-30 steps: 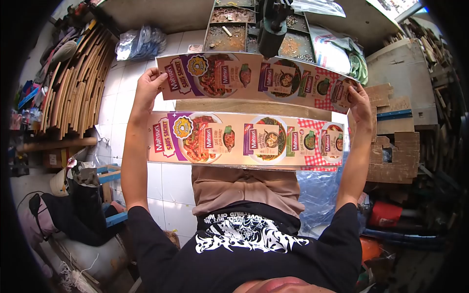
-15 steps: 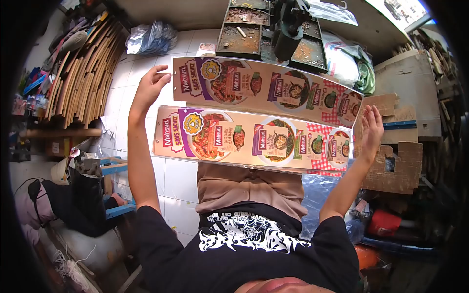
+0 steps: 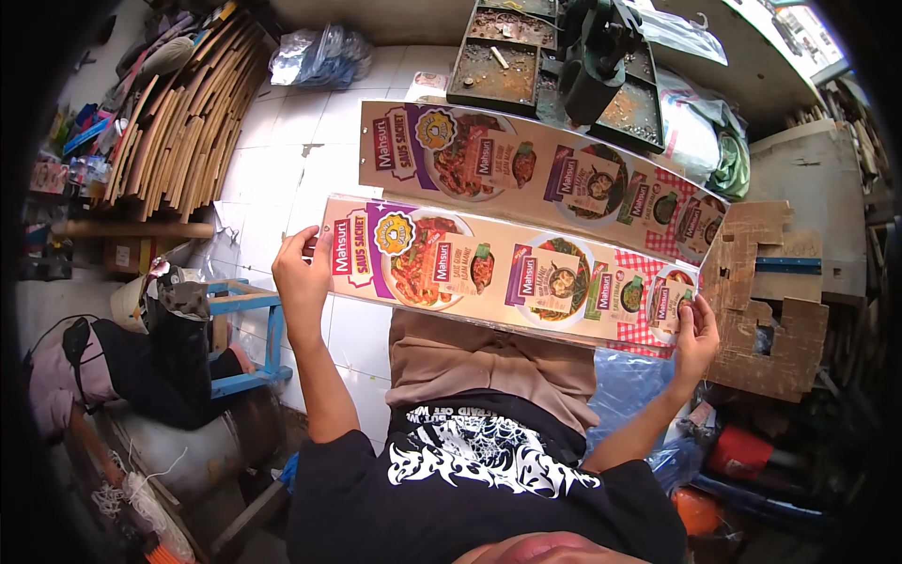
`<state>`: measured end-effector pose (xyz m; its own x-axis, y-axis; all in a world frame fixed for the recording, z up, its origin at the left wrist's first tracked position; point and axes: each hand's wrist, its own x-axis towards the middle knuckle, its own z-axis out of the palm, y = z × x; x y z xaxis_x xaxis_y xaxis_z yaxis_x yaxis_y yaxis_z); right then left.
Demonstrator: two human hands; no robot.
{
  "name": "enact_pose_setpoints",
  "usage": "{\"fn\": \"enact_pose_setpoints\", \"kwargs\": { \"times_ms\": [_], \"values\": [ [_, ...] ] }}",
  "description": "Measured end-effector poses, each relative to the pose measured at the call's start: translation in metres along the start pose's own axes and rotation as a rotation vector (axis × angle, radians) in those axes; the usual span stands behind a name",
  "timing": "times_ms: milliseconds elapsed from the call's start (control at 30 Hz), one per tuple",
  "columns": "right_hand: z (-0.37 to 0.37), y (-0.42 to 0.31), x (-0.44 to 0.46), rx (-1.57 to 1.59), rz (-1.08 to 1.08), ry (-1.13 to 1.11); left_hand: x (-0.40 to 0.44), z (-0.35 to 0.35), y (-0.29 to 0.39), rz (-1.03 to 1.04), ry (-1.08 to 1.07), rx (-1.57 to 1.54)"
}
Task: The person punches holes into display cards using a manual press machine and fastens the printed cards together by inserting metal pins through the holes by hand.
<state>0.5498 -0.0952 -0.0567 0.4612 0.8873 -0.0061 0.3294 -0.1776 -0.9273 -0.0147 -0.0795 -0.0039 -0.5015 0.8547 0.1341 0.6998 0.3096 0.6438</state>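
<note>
Peach strip (image 3: 498, 268) lies between right grip (image 3: 695, 336), pinching it, and left grip (image 3: 305, 258), pinch unclear.

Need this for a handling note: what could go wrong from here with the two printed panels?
The near printed panel is long and thin, with the left hand and right hand only at its ends, so it might bow or slip.

Neither hand is on the far printed panel; a bump could shift it.

A littered black tray sits just beyond, so grit might scratch the far panel's print if the two touch.
</note>
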Motion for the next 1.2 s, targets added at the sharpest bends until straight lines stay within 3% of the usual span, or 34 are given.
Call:
{"fn": "enact_pose_setpoints", "kwargs": {
  "times_ms": [167, 767, 1000, 1200],
  "values": [
    [0.010, -0.019, -0.002, -0.329, -0.073, 0.221, -0.005, 0.008, 0.006, 0.097, 0.132, 0.150],
    [0.023, -0.069, -0.017, -0.698, -0.068, 0.276, -0.021, 0.019, 0.007, 0.108, 0.132, 0.238],
    [0.019, -0.065, -0.014, -0.622, -0.083, 0.275, -0.020, 0.016, 0.009, 0.151, 0.099, 0.300],
    [0.013, -0.053, -0.008, -0.153, 0.066, 0.430, -0.016, 0.012, 0.000, 0.181, 0.069, 0.259]
  ]
}}
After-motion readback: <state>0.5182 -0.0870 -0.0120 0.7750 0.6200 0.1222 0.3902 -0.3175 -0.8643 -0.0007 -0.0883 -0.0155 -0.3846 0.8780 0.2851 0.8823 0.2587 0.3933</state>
